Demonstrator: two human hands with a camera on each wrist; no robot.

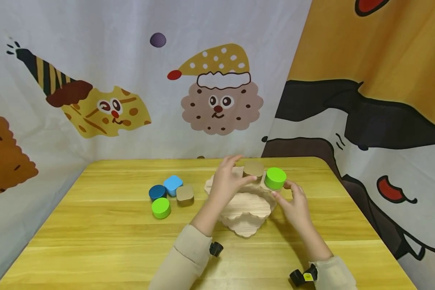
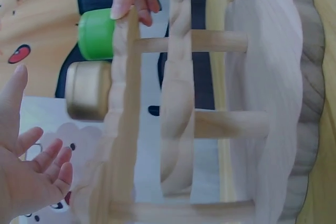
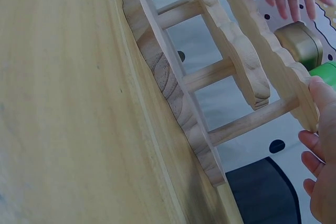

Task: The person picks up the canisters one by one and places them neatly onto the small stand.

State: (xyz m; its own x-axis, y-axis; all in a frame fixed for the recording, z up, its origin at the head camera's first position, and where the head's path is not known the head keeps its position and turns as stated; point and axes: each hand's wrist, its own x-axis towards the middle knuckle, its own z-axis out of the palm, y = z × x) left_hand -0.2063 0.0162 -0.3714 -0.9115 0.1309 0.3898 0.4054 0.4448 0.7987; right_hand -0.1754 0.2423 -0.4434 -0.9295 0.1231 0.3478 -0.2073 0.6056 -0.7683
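Note:
A tiered wooden stand (image 1: 244, 205) with scalloped boards joined by round dowels stands on the table. On its top board sit a gold rounded-square tin (image 1: 253, 170) and, to the right, a green round tin (image 1: 275, 178). My left hand (image 1: 226, 181) hovers beside the gold tin; the left wrist view shows its fingers spread and apart from the tin. With thumb above and fingers below, my right hand (image 3: 323, 140) pinches the top board's edge beside the green tin. The right thumb lies close to that tin; whether they touch I cannot tell.
Left of the stand, several tins cluster on the wooden table (image 1: 94, 241): a dark blue round one (image 1: 157, 193), a light blue one (image 1: 173, 185), a gold one (image 1: 185, 195) and a green one (image 1: 161, 208). A printed curtain (image 1: 130, 48) hangs behind the table.

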